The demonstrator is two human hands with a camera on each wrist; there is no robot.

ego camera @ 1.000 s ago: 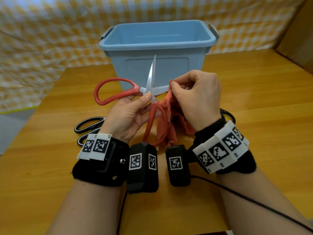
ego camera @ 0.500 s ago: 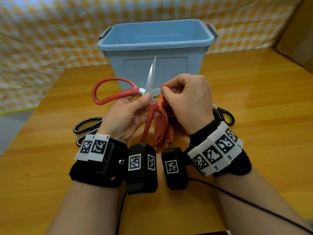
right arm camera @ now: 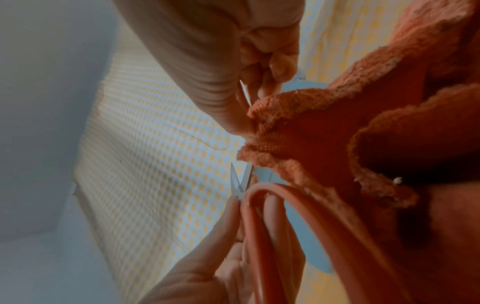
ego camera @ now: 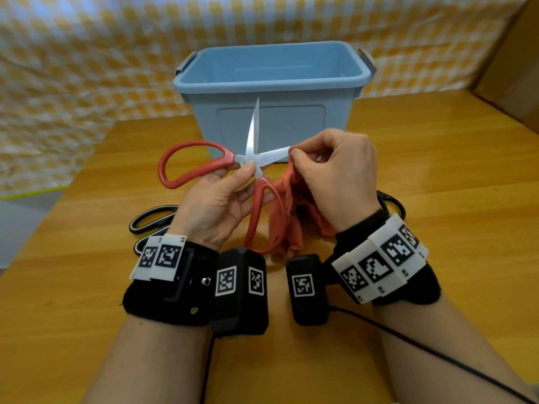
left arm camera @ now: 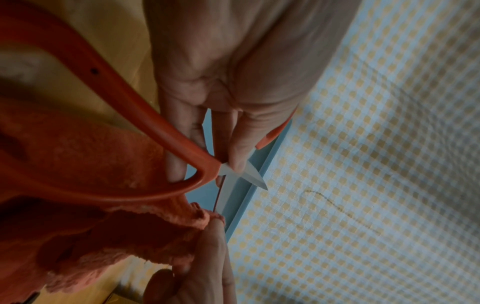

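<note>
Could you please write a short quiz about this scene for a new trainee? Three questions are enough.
1. True or false: the blades of the red scissors are spread apart.
2. What does the right hand pinch over one blade? A) orange cloth B) white paper C) black tape
3. Which hand holds the red scissors near the pivot?
Key: 1 true; 2 A; 3 the left hand.

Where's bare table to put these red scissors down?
Bare table lies right of the bin and right hand, and at the near left corner. Crowded mid-table: black scissors by the left hand, another black pair by the right wrist.
</note>
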